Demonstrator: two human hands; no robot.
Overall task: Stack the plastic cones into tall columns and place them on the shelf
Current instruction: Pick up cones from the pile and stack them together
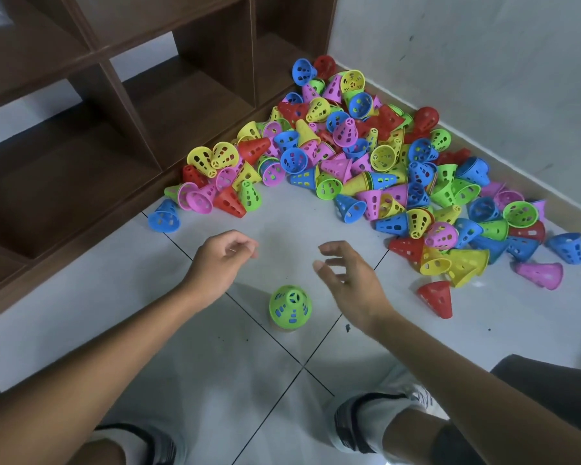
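A green perforated cone [290, 307] is standing upright on the floor tiles, while a multicoloured heap of cones [366, 159] is lying beside the brown shelf [121, 105].

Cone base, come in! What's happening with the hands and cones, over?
Both hands, left hand and right hand, empty. Green cone upright between them. Pile unstacked. Shelf bare.

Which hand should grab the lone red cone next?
Probably the right hand. It is open, holds nothing, and hovers on the same side as the red cone. The left hand is farther away.

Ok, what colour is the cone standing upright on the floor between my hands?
Green, in the head view: the upright cone stands on the tile floor.
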